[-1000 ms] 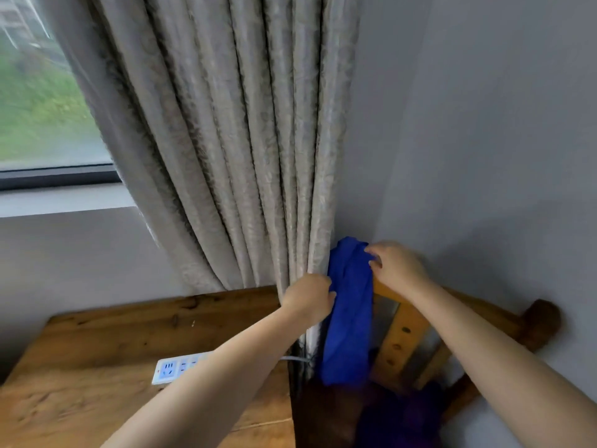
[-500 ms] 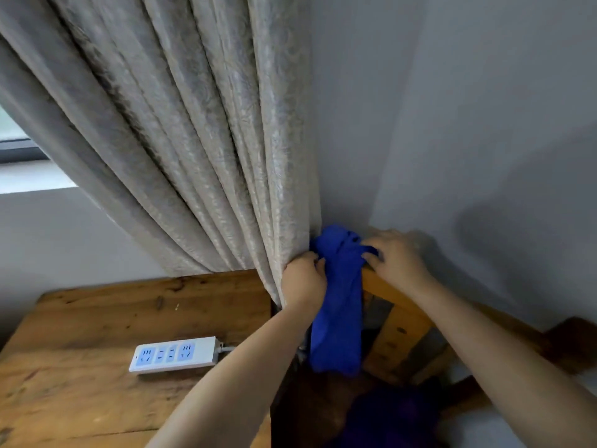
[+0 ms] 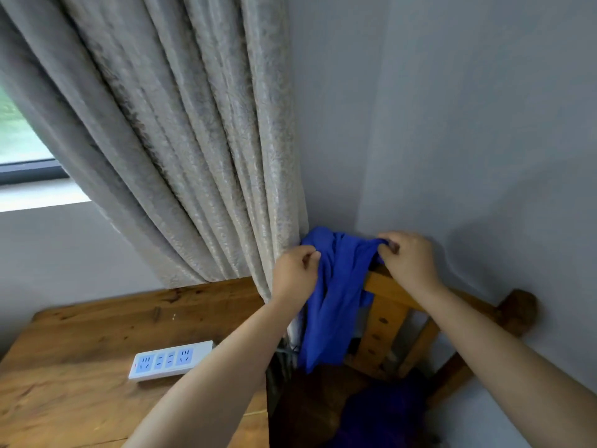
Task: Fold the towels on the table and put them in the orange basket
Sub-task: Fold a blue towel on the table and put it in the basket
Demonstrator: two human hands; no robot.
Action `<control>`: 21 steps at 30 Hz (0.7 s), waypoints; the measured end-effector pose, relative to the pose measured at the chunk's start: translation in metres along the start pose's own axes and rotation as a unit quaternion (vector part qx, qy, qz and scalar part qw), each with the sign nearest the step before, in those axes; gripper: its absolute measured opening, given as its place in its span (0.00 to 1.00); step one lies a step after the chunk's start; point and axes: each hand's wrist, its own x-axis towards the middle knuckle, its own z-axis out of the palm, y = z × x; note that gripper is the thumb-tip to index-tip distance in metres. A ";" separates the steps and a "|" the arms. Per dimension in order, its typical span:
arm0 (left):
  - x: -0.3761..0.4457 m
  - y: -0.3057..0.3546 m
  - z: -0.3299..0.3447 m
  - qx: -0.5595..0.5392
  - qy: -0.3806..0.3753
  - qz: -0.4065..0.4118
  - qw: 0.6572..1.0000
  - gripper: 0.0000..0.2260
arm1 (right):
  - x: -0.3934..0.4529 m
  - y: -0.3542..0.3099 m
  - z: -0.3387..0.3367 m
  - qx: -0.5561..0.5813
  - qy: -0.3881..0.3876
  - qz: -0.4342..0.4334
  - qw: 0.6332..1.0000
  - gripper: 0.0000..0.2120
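pinching a blue towel [image 3: 336, 299] in each hand's grip over a wooden chair [image 3: 387, 315] beside the table [image 3: 80, 350].

A blue cloth towel [image 3: 332, 305] is hanging over the top rail of a wooden chair [image 3: 387, 287] standing in the wall corner. A wooden table [image 3: 97, 334] is sitting left of the chair, a white plastic power strip [image 3: 169, 360] lying on it. A grey patterned curtain [image 3: 181, 140] is hanging behind the table, touching the towel's left edge.
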 end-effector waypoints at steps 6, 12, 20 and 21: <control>-0.038 0.024 -0.072 -0.127 0.084 0.015 0.988 0.15 | -0.029 -0.061 -0.037 0.080 0.046 -0.003 0.996 0.09; -0.126 0.007 -0.170 -0.153 0.170 0.038 0.973 0.07 | -0.100 -0.154 -0.047 0.110 0.018 -0.048 0.993 0.09; -0.258 -0.075 -0.292 -0.118 0.204 -0.041 0.971 0.11 | -0.204 -0.268 -0.005 0.152 -0.105 -0.087 0.979 0.09; -0.273 -0.086 -0.306 -0.096 0.209 -0.057 0.972 0.10 | -0.215 -0.281 0.006 0.156 -0.123 -0.079 0.977 0.09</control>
